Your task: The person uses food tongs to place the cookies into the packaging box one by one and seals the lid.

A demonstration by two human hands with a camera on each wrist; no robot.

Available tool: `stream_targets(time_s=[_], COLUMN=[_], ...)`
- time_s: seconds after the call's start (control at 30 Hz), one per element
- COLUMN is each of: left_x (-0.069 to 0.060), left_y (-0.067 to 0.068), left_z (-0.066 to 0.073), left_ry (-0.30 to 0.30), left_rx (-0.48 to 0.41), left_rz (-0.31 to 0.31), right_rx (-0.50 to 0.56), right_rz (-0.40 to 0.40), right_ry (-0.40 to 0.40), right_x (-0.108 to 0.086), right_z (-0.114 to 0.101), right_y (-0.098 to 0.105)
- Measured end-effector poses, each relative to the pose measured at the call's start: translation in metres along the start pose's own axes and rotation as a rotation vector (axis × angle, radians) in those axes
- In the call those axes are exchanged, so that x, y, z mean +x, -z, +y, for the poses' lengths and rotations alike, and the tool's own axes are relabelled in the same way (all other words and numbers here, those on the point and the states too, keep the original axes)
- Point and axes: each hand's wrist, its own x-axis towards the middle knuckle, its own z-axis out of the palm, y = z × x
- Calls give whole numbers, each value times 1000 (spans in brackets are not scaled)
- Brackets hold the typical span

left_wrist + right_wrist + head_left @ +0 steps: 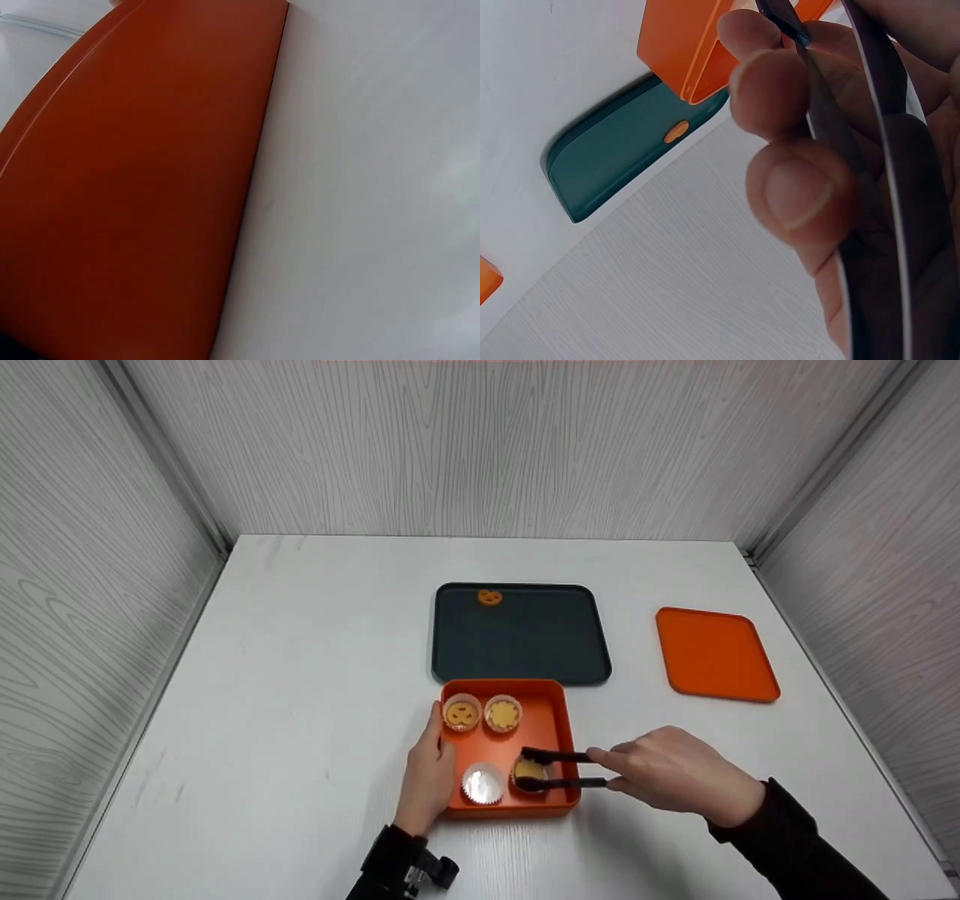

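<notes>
My left hand [427, 781] grips the left wall of an orange box [546, 720], thumb over the rim and fingers along the outside. In the left wrist view only the box's outer side [150, 180] shows. My right hand [675, 774] holds black tongs [576, 783], also close up in the right wrist view. The tong tips stand on either side of a yellowish cookie [530, 769] at the box's lower right paper cup. The upper left cup holds a pretzel-shaped cookie [462, 714], the upper right a flower-shaped cookie [502, 713]. A paper cup [482, 784] at lower left shows its bare bottom.
Behind the box lies a dark green tray [521, 641] with one pretzel-shaped cookie [490, 598] near its far edge. A flat orange tray [718, 655] lies to the right. Pale wood-grain walls [480, 450] enclose the white table [300, 682].
</notes>
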Motion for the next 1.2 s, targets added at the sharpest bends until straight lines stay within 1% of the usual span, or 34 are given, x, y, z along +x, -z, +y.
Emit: stream_targets(time_s=[0.1, 0.37, 0.77, 0.97, 1.2], left_x=[0, 0, 1, 1, 1], left_y=[0, 0, -1, 0, 0], left_z=[0, 1, 1, 1, 1], left_ry=[-5, 7, 17, 23, 22], left_rx=[3, -4, 12, 16, 16], left_rz=[0, -2, 6, 10, 9], right_rx=[4, 10, 29, 17, 27], right_rz=[-6, -6, -12, -4, -21], right_ry=[-4, -10, -23, -24, -47], right_x=[0, 0, -1, -2, -5], right_z=[0, 0, 0, 0, 2], right_y=[1, 1, 0, 1, 4])
